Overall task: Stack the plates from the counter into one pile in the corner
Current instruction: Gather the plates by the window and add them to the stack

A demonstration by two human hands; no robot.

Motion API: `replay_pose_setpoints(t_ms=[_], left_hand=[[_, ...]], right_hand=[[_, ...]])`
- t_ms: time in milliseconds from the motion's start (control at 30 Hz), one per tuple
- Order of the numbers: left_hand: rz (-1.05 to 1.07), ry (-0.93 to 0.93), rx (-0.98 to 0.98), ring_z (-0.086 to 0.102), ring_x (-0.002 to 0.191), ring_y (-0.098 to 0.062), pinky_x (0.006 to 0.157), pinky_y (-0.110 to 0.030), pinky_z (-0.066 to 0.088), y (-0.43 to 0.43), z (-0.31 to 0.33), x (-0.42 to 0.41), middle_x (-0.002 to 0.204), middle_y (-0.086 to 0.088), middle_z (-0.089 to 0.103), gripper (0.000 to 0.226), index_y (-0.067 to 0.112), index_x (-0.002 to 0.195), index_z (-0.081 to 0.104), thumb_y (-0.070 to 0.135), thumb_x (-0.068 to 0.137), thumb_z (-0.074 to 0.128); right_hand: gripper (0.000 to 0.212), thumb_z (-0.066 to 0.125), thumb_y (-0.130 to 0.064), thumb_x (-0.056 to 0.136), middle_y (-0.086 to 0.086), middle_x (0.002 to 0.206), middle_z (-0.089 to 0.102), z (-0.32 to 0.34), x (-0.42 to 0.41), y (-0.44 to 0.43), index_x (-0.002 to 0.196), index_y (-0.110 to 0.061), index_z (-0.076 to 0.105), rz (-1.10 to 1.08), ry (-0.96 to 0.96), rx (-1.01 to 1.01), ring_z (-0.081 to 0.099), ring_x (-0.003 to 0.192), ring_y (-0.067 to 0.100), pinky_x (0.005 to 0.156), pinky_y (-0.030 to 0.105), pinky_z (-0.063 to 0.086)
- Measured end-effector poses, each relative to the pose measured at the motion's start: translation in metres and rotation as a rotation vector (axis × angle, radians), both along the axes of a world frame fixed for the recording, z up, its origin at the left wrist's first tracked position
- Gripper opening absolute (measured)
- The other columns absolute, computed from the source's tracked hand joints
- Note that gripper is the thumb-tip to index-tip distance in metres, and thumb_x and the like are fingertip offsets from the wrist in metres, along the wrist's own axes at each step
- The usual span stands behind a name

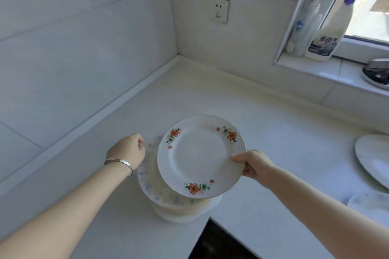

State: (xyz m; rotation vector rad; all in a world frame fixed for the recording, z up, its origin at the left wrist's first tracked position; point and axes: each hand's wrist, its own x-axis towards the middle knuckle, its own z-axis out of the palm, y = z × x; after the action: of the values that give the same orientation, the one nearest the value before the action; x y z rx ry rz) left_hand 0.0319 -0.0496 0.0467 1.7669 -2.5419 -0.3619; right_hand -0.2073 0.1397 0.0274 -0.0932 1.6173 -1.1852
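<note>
A white plate with orange flowers on its rim point(200, 157) hangs tilted just over a pile of plates point(168, 197) on the white counter. My right hand point(252, 164) pinches this plate at its right edge. My left hand point(128, 151), with a bracelet at the wrist, rests against the left rim of the pile's top plate, which has pale blue marks; its fingers are curled and I cannot see whether they grip. The flowered plate hides most of the pile.
Another plate point(372, 160) lies at the right edge, with a pale-patterned plate point(370, 202) below it. A dark hob corner point(214, 242) sits in front of the pile. The window sill holds bottles point(324, 40) and a dark object point(376, 71). A wall socket point(219, 9) faces the corner.
</note>
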Motion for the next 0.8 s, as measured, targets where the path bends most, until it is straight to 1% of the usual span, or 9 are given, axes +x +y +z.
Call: replay_pose_setpoints(t_ms=[133, 267, 367, 467, 533, 633, 700, 767, 800], left_hand=[[0.043, 0.037, 0.0, 0.061, 0.103, -0.03, 0.072, -0.027, 0.038, -0.005, -0.003, 0.008, 0.113, -0.008, 0.067, 0.027, 0.015, 0.111, 0.058, 0.013, 0.089, 0.043], [0.074, 0.063, 0.002, 0.061, 0.104, -0.03, 0.078, -0.03, 0.045, -0.012, -0.002, 0.011, 0.115, -0.006, 0.067, 0.027, 0.016, 0.11, 0.059, 0.012, 0.089, 0.043], [0.1, 0.066, 0.019, 0.061, 0.105, -0.029, 0.08, -0.03, 0.046, -0.014, -0.004, 0.012, 0.116, -0.005, 0.067, 0.027, 0.016, 0.111, 0.059, 0.012, 0.089, 0.043], [0.112, 0.059, 0.035, 0.061, 0.102, -0.029, 0.076, -0.029, 0.044, -0.011, -0.008, 0.013, 0.115, -0.005, 0.067, 0.027, 0.016, 0.11, 0.058, 0.012, 0.089, 0.042], [0.123, 0.058, 0.039, 0.061, 0.102, -0.03, 0.075, -0.029, 0.043, -0.01, -0.01, 0.013, 0.115, -0.005, 0.067, 0.027, 0.015, 0.11, 0.058, 0.012, 0.089, 0.041], [0.137, 0.05, 0.041, 0.061, 0.102, -0.03, 0.076, -0.03, 0.044, -0.01, -0.01, 0.014, 0.116, -0.005, 0.066, 0.027, 0.015, 0.111, 0.058, 0.012, 0.09, 0.041], [0.142, 0.05, 0.044, 0.061, 0.103, -0.03, 0.078, -0.03, 0.045, -0.009, -0.009, 0.014, 0.117, -0.005, 0.066, 0.027, 0.015, 0.112, 0.058, 0.012, 0.09, 0.041], [0.144, 0.056, 0.044, 0.061, 0.103, -0.03, 0.078, -0.03, 0.044, -0.009, -0.008, 0.014, 0.118, -0.004, 0.066, 0.028, 0.015, 0.112, 0.057, 0.012, 0.09, 0.041], [0.144, 0.058, 0.044, 0.061, 0.103, -0.03, 0.077, -0.03, 0.044, -0.01, -0.007, 0.014, 0.117, -0.004, 0.066, 0.028, 0.015, 0.112, 0.057, 0.012, 0.09, 0.041]], right_hand=[[0.009, 0.059, 0.005, 0.083, 0.014, 0.081, 0.066, -0.006, 0.015, -0.018, 0.091, 0.002, 0.062, 0.088, 0.013, 0.046, 0.064, 0.071, 0.023, 0.054, 0.024, 0.058], [0.014, 0.058, 0.004, 0.084, 0.014, 0.084, 0.067, -0.011, 0.02, -0.027, 0.099, 0.003, 0.061, 0.137, 0.01, 0.045, 0.065, 0.074, 0.023, 0.058, 0.026, 0.058], [0.01, 0.056, -0.008, 0.087, 0.011, 0.077, 0.068, -0.008, 0.018, -0.029, 0.092, -0.002, 0.063, 0.303, 0.219, 0.106, 0.066, 0.064, 0.02, 0.051, 0.023, 0.056], [0.023, 0.055, -0.023, 0.086, 0.007, 0.056, 0.064, -0.008, 0.019, -0.026, 0.075, -0.004, 0.063, 0.507, 0.443, 0.24, 0.058, 0.04, 0.013, 0.04, 0.018, 0.045], [0.031, 0.055, -0.033, 0.085, 0.0, 0.046, 0.058, -0.011, 0.021, -0.025, 0.064, -0.009, 0.057, 0.613, 0.543, 0.32, 0.054, 0.037, 0.012, 0.042, 0.018, 0.042], [0.044, 0.052, -0.049, 0.083, -0.004, 0.047, 0.055, -0.008, 0.028, -0.029, 0.058, -0.014, 0.05, 0.805, 0.673, 0.43, 0.055, 0.042, 0.012, 0.059, 0.023, 0.049], [0.049, 0.046, -0.061, 0.081, -0.005, 0.054, 0.055, -0.003, 0.033, -0.034, 0.06, -0.017, 0.048, 0.903, 0.816, 0.531, 0.056, 0.05, 0.013, 0.061, 0.024, 0.047], [0.05, 0.041, -0.066, 0.082, -0.004, 0.069, 0.057, -0.001, 0.033, -0.041, 0.074, -0.017, 0.049, 0.855, 0.968, 0.547, 0.061, 0.069, 0.019, 0.058, 0.024, 0.042], [0.049, 0.041, -0.064, 0.084, 0.0, 0.084, 0.06, -0.002, 0.032, -0.044, 0.092, -0.017, 0.051, 0.783, 0.992, 0.5, 0.063, 0.084, 0.023, 0.063, 0.026, 0.044]])
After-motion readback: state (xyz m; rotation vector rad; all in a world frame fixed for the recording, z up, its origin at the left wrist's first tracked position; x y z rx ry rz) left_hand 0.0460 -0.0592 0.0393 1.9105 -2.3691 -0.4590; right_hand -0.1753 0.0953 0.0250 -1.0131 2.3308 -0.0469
